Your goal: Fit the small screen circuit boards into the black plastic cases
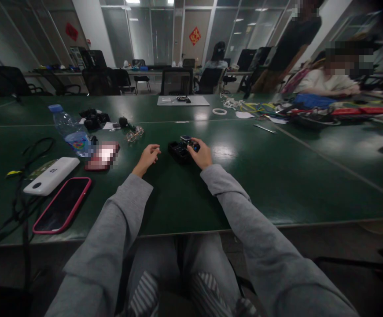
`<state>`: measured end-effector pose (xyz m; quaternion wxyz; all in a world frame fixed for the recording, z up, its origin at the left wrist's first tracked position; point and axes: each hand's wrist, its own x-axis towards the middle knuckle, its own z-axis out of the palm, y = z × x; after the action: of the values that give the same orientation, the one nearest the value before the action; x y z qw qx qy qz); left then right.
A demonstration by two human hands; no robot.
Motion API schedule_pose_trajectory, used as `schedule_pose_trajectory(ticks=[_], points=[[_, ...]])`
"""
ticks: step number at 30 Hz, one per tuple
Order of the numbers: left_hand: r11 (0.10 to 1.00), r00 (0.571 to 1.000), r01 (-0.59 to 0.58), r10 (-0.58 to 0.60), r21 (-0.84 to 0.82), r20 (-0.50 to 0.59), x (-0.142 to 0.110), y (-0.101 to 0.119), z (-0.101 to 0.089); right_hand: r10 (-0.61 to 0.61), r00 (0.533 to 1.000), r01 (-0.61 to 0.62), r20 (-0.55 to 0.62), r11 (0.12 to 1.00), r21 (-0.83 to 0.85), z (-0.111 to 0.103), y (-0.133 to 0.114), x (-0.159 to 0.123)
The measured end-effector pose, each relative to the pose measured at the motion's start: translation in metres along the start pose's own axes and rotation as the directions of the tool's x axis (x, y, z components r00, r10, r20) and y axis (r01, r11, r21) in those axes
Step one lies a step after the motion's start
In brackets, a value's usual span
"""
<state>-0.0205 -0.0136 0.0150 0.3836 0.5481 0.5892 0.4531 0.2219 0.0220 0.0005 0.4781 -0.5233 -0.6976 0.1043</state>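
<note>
My right hand (200, 154) is closed round a small black device (187, 141) with a blue spot, held over a black tray-like holder (177, 152) on the dark green table (277, 176). My left hand (149, 156) rests on the table just left of the holder, fingers loosely curled with the fingertips pinched together; whether anything is in them is not visible. Both arms wear grey sleeves.
On the left lie a pink-cased phone (62, 204), a white power bank (51, 175), black cables (34, 147), a water bottle (69, 130), glasses (134, 133) and black gear (94, 119). A roll of tape (219, 111) and clutter lie far right, where other people sit and stand.
</note>
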Motion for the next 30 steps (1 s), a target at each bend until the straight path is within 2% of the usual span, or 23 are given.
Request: schedule_pose_trajectory(ticks=[3,6,10,14,16,18,22,25,28,30], points=[[0.999,1.0,-0.017,0.017,0.027,-0.009,0.0,-0.001,0.002,-0.059,0.998,0.059,0.014,0.998,-0.038,0.003,-0.01,-0.005],[0.999,0.999,-0.035,0.036,0.036,-0.016,0.001,-0.002,0.004,-0.052,0.998,0.054,0.027,0.996,-0.065,0.003,-0.01,-0.006],[0.999,0.999,-0.042,0.042,0.007,-0.001,0.004,-0.005,0.006,-0.042,0.993,0.042,0.109,0.999,-0.001,0.002,-0.015,-0.009],[0.996,0.996,-0.072,0.069,-0.061,-0.059,0.007,-0.007,0.007,-0.121,0.972,0.109,0.201,0.992,0.071,0.004,-0.025,-0.016],[0.994,0.994,-0.081,0.076,-0.071,-0.08,0.007,-0.008,0.007,-0.151,0.965,0.139,0.214,0.988,0.072,0.005,-0.027,-0.018],[0.994,0.994,-0.095,0.092,-0.058,-0.052,0.006,-0.007,0.006,-0.18,0.963,0.172,0.202,0.984,0.057,0.007,-0.025,-0.018],[0.988,0.988,-0.153,0.153,-0.003,0.029,0.004,-0.006,0.002,-0.249,0.95,0.257,0.188,0.966,-0.017,0.008,-0.017,-0.016],[0.977,0.983,-0.18,0.175,0.117,0.046,0.005,-0.005,-0.005,-0.244,0.951,0.263,0.187,0.961,-0.083,0.007,-0.014,-0.015],[0.941,0.987,-0.149,0.161,0.305,-0.016,0.004,0.0,-0.013,-0.209,0.963,0.227,0.168,0.969,-0.096,0.007,-0.015,-0.014],[0.949,0.992,-0.078,0.104,0.305,-0.067,0.002,0.004,-0.016,-0.159,0.975,0.171,0.154,0.983,-0.068,0.007,-0.015,-0.013]])
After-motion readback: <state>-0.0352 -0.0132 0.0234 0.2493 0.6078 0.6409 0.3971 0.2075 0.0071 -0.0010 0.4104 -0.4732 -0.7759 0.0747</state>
